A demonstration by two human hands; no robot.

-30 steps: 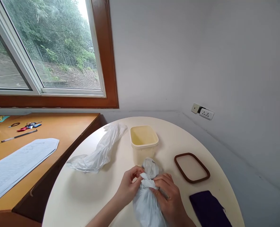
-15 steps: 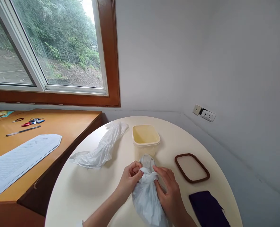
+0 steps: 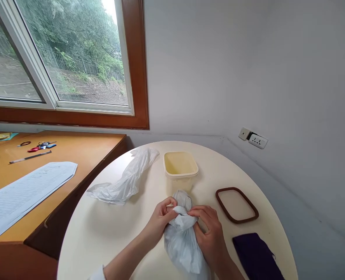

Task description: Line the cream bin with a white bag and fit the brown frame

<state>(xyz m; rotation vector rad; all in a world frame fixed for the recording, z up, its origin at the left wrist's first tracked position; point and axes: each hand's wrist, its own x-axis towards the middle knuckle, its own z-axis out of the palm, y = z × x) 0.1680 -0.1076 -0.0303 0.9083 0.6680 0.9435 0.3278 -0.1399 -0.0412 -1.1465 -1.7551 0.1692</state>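
A white plastic bag (image 3: 184, 245), bunched and twisted into a knot-like fold near its top, lies on the round table in front of me. My left hand (image 3: 161, 218) pinches the fold from the left side. From the right, my right hand (image 3: 209, 229) grips the same fold with thumb and fingers. Beyond the fold, a rounded end of the bag points toward a pale yellow plastic container (image 3: 180, 177), which stands open just past my hands. What the bag may hold cannot be made out.
On the round white table (image 3: 102, 233) lie a second crumpled plastic bag (image 3: 126, 181), a brown rounded-square frame (image 3: 220, 201) and a dark purple cloth (image 3: 255, 254). A wooden desk (image 3: 96, 149) at left carries papers (image 3: 32, 194), a pen (image 3: 29, 157) and keys (image 3: 42, 146).
My fingers have shifted slightly on the fold, and the fold looks looser and wider. Both hands keep their hold on the bag. The view has tilted a little.
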